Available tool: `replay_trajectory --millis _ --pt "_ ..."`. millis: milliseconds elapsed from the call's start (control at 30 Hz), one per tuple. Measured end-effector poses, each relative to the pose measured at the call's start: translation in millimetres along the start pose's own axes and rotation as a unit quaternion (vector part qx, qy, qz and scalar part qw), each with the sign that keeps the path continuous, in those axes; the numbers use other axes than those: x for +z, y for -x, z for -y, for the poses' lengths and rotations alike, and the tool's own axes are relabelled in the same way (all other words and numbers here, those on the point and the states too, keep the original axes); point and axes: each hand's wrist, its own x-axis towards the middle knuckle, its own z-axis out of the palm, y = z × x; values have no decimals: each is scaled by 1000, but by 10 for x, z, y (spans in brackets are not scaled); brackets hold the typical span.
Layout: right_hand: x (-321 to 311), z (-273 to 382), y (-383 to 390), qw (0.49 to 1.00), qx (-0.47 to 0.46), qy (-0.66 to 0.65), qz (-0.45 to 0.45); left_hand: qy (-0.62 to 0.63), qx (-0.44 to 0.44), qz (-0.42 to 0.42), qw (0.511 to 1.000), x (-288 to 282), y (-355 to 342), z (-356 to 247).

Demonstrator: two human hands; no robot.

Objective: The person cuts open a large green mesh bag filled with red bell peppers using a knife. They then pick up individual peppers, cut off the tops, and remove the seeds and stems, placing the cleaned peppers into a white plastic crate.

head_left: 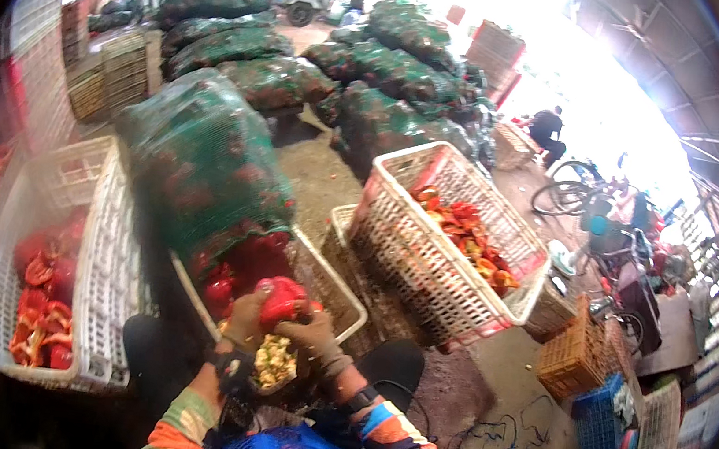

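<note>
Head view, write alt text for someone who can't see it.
A person's left hand and right hand hold a red pepper near some pale pieces, between a left crate and a right crate of reddish pieces. In front, a green mesh sack reaches into a pale bin; more sacks are piled behind.

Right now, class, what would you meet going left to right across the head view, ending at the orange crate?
Left white crate, red pepper held between left hand and right hand, white crate with pepper pieces, orange crate.
</note>
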Motion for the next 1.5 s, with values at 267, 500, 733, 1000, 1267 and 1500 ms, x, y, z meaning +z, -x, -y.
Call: replay_trajectory --millis 267,500,733,1000,1267,1500 --pt "41 168 194 976 34 -196 -86 96 -68 -116 986 -366 -475 444" --pt "-422 155 56 999 -36 7 3 79 -60 -103 990 -526 -199 -178" --pt "-280 545 -359 982 -19 119 144 -286 28 108 952 17 95 -630" --pt "-120 477 -137 889 134 -409 156 15 -51 142 988 115 292 -548" --pt "408 163 117 916 -51 -386 102 150 70 129 978 -197 261 -16" --pt "909 1226 -208 875 -5 -417 246 246 281 -39 927 -854 88 -1119"
